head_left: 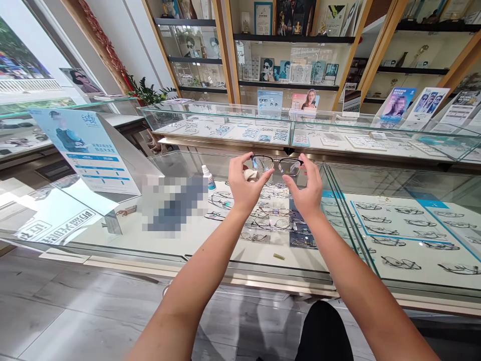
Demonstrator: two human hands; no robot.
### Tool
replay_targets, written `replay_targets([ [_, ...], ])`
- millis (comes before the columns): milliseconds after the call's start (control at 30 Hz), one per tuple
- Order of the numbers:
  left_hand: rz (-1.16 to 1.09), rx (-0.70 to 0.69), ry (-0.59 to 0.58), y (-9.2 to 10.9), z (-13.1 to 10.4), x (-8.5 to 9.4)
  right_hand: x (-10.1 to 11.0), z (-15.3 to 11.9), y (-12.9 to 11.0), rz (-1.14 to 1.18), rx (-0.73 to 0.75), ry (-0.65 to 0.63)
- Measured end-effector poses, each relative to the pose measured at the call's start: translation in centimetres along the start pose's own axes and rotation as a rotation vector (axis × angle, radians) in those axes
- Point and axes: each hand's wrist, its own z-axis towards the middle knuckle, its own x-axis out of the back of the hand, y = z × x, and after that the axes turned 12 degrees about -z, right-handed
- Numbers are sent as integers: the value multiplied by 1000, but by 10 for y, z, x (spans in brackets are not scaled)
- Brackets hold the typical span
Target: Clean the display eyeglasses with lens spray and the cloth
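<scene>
Both of my hands hold up a pair of eyeglasses (pixel 276 160) with dark upper rims and clear lenses, above a glass display counter. My left hand (pixel 244 183) pinches the left end of the frame and also has a pale, crumpled cloth (pixel 251 175) in or against its fingers. At the right end, my right hand (pixel 308 188) grips the frame between thumb and fingers. Below the hands, several eyeglasses (pixel 259 223) lie in rows inside the counter. A small white spray bottle (pixel 208 178) with a blue label stands left of my left hand.
Eyeglasses fill another glass case (pixel 406 220) at right. On the left stands a blue-and-white sign (pixel 86 150); a blurred patch (pixel 175 205) covers part of the counter near it. Farther back are a second glass counter (pixel 225 125) and shelves (pixel 293 37) with pictures.
</scene>
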Motion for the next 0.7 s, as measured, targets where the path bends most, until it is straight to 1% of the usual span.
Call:
replay_targets([
  [200, -16, -17, -30, -3, -1, -1, 0, 1, 2, -8, -23, 35],
  [367, -58, -21, -48, -2, -2, -2, 0, 1, 4, -55, -73, 20],
  [700, -84, 11, -39, 1, -5, -3, -4, -1, 0, 68, -154, 44],
])
